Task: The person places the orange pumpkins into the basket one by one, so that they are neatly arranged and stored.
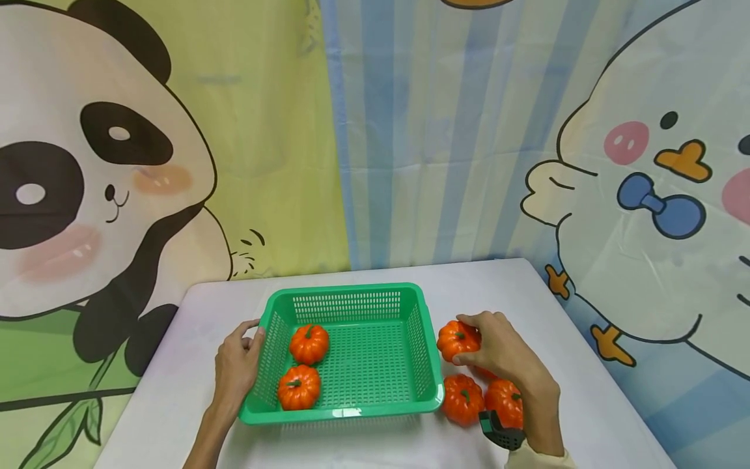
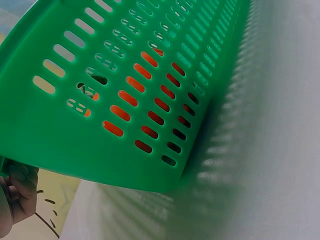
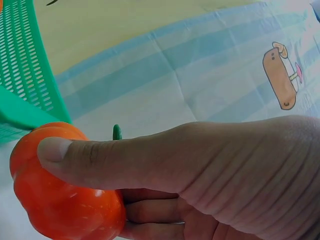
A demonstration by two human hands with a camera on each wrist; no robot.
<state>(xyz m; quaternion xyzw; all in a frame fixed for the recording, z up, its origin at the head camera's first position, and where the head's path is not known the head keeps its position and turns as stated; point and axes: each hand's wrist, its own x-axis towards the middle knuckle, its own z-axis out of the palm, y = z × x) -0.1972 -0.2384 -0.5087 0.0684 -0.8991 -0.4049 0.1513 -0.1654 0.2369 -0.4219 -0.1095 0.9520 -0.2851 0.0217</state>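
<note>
Orange toy pumpkin is in my right hand, pinched between thumb and fingers just outside the basket's right wall. Up close in the right wrist view, the thumb lies across the pumpkin, and a green stem pokes up behind it. The green plastic basket has slotted walls. At its left rim my left hand grips the edge; curled fingers show there in the left wrist view. Inside the basket, two pumpkins sit along the left side.
Beside the basket's front right corner lie pumpkins on the white table. One is partly covered by the right wrist and its dark band; another is mostly hidden under the hand. A cartoon-printed curtain hangs behind the table.
</note>
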